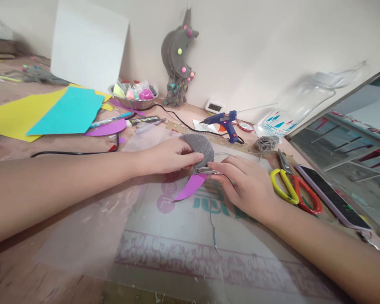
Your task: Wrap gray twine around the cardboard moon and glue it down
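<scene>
My left hand (pixel 174 155) is closed on a crescent-shaped piece (pixel 201 147), its thumb pressed against the near face. Grey yarn covers the upper part in close turns, while the lower tip (pixel 191 188) shows bare purple sheet. At the edge of the wrapping, my right hand (pixel 243 181) pinches a small, silvery, thin metal-looking piece (pixel 204 170); its exact kind is unclear. A loose grey strand curves above the right fingers, towards a ball of grey yarn (pixel 267 144) behind them. Beneath both hands lies a printed plastic sheet (pixel 171 266).
On the right are scissors (pixel 285 190) with yellow and red handles and a phone (pixel 332 196). A blue glue gun (pixel 226 124) stands behind my hands, its black cord trailing left. Yellow (pixel 15 116) and turquoise sheets (pixel 68 112), a metal bowl (pixel 136 102) and a decorated grey moon (pixel 174 55) sit farther back.
</scene>
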Demonstrator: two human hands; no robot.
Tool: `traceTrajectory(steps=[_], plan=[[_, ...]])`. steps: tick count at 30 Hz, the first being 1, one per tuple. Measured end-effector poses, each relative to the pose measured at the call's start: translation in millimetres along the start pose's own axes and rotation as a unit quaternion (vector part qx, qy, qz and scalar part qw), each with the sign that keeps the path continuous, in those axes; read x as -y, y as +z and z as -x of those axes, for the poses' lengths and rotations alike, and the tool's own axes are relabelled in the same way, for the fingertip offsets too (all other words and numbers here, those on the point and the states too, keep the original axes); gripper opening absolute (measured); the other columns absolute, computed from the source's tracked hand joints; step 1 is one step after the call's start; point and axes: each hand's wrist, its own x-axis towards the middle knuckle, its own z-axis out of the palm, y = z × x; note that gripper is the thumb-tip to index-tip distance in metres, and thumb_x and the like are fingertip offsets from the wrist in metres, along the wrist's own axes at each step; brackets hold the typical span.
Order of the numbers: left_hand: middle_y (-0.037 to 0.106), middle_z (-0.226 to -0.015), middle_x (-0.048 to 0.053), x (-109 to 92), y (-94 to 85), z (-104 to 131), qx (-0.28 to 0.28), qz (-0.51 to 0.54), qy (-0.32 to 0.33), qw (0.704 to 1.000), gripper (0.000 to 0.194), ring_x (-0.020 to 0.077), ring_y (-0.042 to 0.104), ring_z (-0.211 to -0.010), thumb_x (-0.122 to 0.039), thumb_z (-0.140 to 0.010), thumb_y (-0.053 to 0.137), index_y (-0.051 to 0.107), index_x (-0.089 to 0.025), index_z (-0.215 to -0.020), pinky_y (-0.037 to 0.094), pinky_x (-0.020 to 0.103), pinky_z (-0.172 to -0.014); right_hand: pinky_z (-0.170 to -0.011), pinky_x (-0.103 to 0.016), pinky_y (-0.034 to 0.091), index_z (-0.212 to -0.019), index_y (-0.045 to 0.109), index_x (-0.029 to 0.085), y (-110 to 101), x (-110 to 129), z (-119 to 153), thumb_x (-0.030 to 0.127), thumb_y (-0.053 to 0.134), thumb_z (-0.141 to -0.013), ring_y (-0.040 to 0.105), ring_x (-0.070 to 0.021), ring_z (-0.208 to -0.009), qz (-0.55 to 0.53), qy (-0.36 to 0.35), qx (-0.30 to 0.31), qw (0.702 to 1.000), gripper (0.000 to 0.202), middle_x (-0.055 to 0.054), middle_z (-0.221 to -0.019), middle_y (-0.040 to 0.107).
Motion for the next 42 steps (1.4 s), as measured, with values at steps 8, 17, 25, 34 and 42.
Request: traceTrajectory(steps=[8, 17, 25, 34, 42], plan=[[0.049, -0.046, -0.002, 0.0, -0.7, -0.4, 0.000, 0.001, 0.006, 1.000, 0.044, 0.0064, 0.043, -0.041, -0.046, -0.082, 0.039, 0.056, -0.013, -0.059, 0.030, 0.019, -0.042, -0.061, -0.026, 0.041, -0.099, 0.058, 0.016, -1.1, -0.7, 0.3, 0.024, 0.050, -0.085, 0.053, -0.0151, -0.070, -0.013, -0.006, -0.014, 1.000, 0.018, -0.005, -0.077, 0.059], [0.047, -0.046, -0.002, 1.3, -0.2, -0.4, 0.006, 0.013, 0.002, 1.000, 0.043, 0.0066, 0.041, -0.041, -0.048, -0.081, 0.039, 0.054, -0.013, -0.059, 0.030, 0.020, -0.042, -0.063, -0.027, 0.041, -0.099, 0.058, 0.015, -0.8, -0.8, 1.1, 0.024, 0.049, -0.085, 0.054, -0.0157, -0.073, -0.011, 0.004, 0.011, 1.000, 0.019, -0.005, -0.080, 0.060], [0.046, -0.045, -0.003, -0.5, -0.5, -0.6, 0.004, 0.030, 0.017, 0.999, 0.040, 0.0061, 0.040, -0.040, -0.044, -0.081, 0.041, 0.053, -0.014, -0.057, 0.030, 0.020, -0.043, -0.062, -0.026, 0.040, -0.098, 0.059, 0.015, -0.7, -0.7, 0.5, 0.023, 0.052, -0.084, 0.052, -0.0145, -0.069, -0.025, 0.001, -0.005, 1.000, 0.018, -0.004, -0.076, 0.058], [0.048, -0.048, -0.002, 1.1, -0.7, -0.8, 0.009, 0.021, 0.011, 1.000, 0.041, 0.0066, 0.042, -0.042, -0.046, -0.081, 0.040, 0.054, -0.014, -0.060, 0.030, 0.019, -0.042, -0.060, -0.026, 0.040, -0.098, 0.059, 0.016, 0.0, -1.3, 1.0, 0.022, 0.049, -0.085, 0.053, -0.0147, -0.069, -0.021, -0.003, -0.008, 1.000, 0.017, -0.004, -0.075, 0.059], [0.045, -0.045, -0.004, -4.4, -1.4, 0.3, 0.003, 0.043, 0.010, 0.999, 0.038, 0.0057, 0.039, -0.040, -0.040, -0.081, 0.041, 0.052, -0.014, -0.056, 0.031, 0.020, -0.043, -0.064, -0.026, 0.043, -0.101, 0.058, 0.015, 0.7, -1.7, 2.1, 0.024, 0.052, -0.084, 0.055, -0.0150, -0.073, -0.035, 0.012, -0.030, 0.999, 0.021, -0.005, -0.079, 0.060]])
